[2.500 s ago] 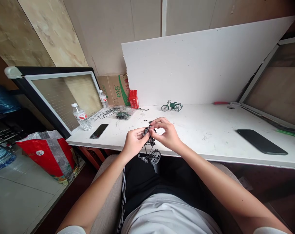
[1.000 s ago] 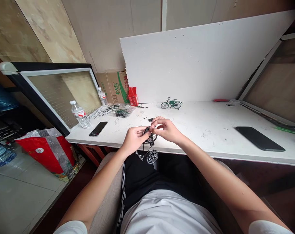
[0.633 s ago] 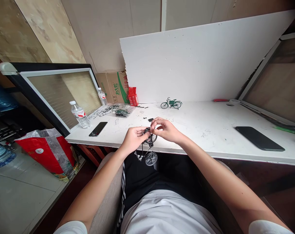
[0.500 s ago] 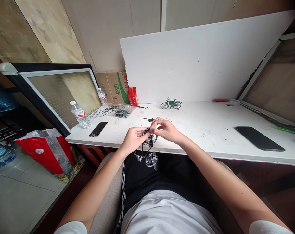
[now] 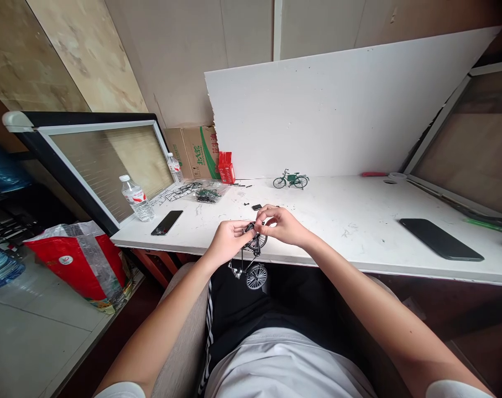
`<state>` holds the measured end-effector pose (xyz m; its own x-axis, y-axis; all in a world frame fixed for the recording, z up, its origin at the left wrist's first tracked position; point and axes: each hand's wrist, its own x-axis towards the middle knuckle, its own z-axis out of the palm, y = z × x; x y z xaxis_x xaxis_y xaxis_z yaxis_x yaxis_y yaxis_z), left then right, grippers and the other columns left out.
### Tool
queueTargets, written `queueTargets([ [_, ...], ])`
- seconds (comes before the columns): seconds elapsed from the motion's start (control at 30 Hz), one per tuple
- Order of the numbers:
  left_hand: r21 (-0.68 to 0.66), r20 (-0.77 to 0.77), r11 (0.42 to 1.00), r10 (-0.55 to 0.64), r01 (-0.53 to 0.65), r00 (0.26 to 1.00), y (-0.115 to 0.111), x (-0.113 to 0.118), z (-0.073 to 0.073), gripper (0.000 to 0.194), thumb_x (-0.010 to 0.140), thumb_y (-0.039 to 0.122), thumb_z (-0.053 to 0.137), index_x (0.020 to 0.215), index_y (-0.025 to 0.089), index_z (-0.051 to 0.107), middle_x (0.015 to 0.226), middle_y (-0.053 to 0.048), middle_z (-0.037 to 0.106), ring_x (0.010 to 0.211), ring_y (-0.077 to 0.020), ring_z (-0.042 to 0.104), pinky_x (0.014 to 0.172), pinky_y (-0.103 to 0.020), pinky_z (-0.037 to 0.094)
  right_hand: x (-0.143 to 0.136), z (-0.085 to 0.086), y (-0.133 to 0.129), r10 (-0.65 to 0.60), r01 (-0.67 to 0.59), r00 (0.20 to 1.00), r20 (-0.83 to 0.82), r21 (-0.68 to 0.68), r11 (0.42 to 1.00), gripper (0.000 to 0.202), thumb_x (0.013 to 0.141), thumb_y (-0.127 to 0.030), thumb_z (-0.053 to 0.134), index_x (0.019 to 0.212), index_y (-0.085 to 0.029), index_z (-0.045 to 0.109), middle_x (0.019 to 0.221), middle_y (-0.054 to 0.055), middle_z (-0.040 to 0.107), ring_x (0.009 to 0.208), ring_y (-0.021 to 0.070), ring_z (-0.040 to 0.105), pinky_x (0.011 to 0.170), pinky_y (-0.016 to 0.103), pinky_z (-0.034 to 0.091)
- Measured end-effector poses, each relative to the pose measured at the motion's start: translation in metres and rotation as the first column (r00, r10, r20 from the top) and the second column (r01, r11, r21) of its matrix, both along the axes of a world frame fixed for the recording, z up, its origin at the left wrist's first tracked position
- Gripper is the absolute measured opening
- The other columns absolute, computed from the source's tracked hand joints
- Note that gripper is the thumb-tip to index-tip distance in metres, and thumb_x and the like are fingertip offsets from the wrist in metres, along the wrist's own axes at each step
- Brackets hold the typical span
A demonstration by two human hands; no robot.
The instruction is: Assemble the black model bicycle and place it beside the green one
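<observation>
A small black model bicycle hangs over the table's front edge, one wheel low above my lap and the other up between my hands. My left hand is closed around its upper end. Thumb and forefinger of my right hand are pinched together at the top of the upper wheel; whatever lies between these fingertips is too small to make out. Farther back stands a finished-looking green model bicycle. A small dark block lies just beyond my fingers.
On the white table are a phone at left and a larger black phone at right. A water bottle, a plastic bag of green parts, black part frames and a red box stand or lie toward the back left.
Both hands stay at the upper wheel of the model bicycle, with only slight finger movement. The whole view has shifted a little, so things appear slightly lower.
</observation>
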<state>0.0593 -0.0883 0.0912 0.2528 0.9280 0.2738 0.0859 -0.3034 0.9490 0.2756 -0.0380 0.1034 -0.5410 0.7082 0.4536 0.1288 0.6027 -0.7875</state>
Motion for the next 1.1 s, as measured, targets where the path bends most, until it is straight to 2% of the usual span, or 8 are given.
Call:
queueTargets([
  [0.2, 0.02, -0.001, 1.0, -0.008, 0.008, 1.0, 0.001, 0.002, -0.004, 0.056, 0.085, 0.055, 0.092, 0.122, 0.014, 0.086, 0.116, -0.014, 0.085, 0.102, -0.0303, 0.081, 0.095, -0.042, 0.067, 0.0, 0.001, 0.0, -0.025, 0.025, 1.0, 0.0, -0.012, 1.0, 0.012, 0.082, -0.034, 0.084, 0.082, -0.022, 0.082, 0.1, 0.007, 0.071, 0.092, 0.0215, 0.069, 0.075, 0.034, 0.058],
  [0.47, 0.037, -0.015, 0.999, 0.012, -0.011, 1.0, 0.002, 0.002, -0.014, 0.054, 0.093, 0.052, 0.085, 0.13, 0.013, 0.083, 0.112, -0.014, 0.085, 0.091, -0.0259, 0.08, 0.087, -0.038, 0.066, 0.001, 0.002, -0.001, -0.04, 0.04, 0.999, 0.001, -0.015, 0.999, 0.013, 0.082, -0.035, 0.085, 0.079, -0.022, 0.083, 0.098, 0.008, 0.073, 0.088, 0.0209, 0.068, 0.076, 0.035, 0.056],
  [0.67, 0.078, -0.002, 0.995, 0.068, -0.068, 0.998, 0.001, 0.004, -0.011, 0.048, 0.095, 0.058, 0.079, 0.115, 0.015, 0.088, 0.106, -0.011, 0.085, 0.09, -0.0241, 0.076, 0.079, -0.033, 0.061, 0.002, 0.003, -0.003, -0.057, 0.057, 0.998, 0.003, -0.03, 0.998, 0.013, 0.082, -0.035, 0.086, 0.081, -0.022, 0.084, 0.102, 0.008, 0.073, 0.087, 0.0206, 0.07, 0.075, 0.035, 0.057],
  [0.8, -0.008, -0.013, 0.99, 0.139, -0.139, 0.99, 0.006, 0.003, -0.011, 0.054, 0.092, 0.068, 0.078, 0.099, 0.015, 0.087, 0.077, -0.004, 0.075, 0.066, -0.0163, 0.061, 0.059, -0.027, 0.045, -0.001, -0.002, -0.001, -0.059, 0.059, 0.998, 0.001, -0.003, 0.998, 0.016, 0.086, -0.04, 0.085, 0.087, -0.023, 0.085, 0.105, 0.008, 0.075, 0.091, 0.0207, 0.071, 0.073, 0.033, 0.057],
  [0.87, -0.077, 0.001, 0.988, 0.135, -0.134, 0.991, 0.009, 0.002, -0.012, 0.056, 0.091, 0.07, 0.078, 0.095, 0.015, 0.085, 0.074, -0.003, 0.071, 0.063, -0.0142, 0.057, 0.056, -0.026, 0.038, -0.002, -0.005, 0.002, -0.067, 0.067, 0.998, 0.004, -0.005, 0.998, 0.023, 0.09, -0.045, 0.083, 0.09, -0.022, 0.085, 0.105, 0.008, 0.076, 0.094, 0.0211, 0.072, 0.076, 0.033, 0.058],
  [1.0, -0.134, 0.057, 0.985, 0.117, -0.108, 0.992, 0.013, 0.002, -0.014, 0.058, 0.088, 0.072, 0.08, 0.091, 0.015, 0.082, 0.078, -0.004, 0.073, 0.065, -0.0153, 0.061, 0.057, -0.026, 0.038, -0.001, -0.01, 0.009, -0.046, 0.044, 0.999, -0.022, -0.066, 0.997, 0.036, 0.101, -0.055, 0.071, 0.102, -0.02, 0.082, 0.102, 0.007, 0.078, 0.095, 0.0206, 0.073, 0.083, 0.035, 0.058],
  [1.1, -0.145, 0.103, 0.985, 0.106, -0.09, 0.989, 0.015, 0.002, -0.014, 0.056, 0.088, 0.07, 0.081, 0.093, 0.015, 0.081, 0.08, -0.005, 0.074, 0.067, -0.0163, 0.063, 0.059, -0.027, 0.042, 0.004, -0.014, 0.014, 0.032, -0.034, 0.999, -0.02, -0.093, 0.995, 0.038, 0.101, -0.056, 0.073, 0.112, -0.02, 0.081, 0.112, 0.008, 0.079, 0.101, 0.021, 0.074, 0.091, 0.037, 0.059],
])
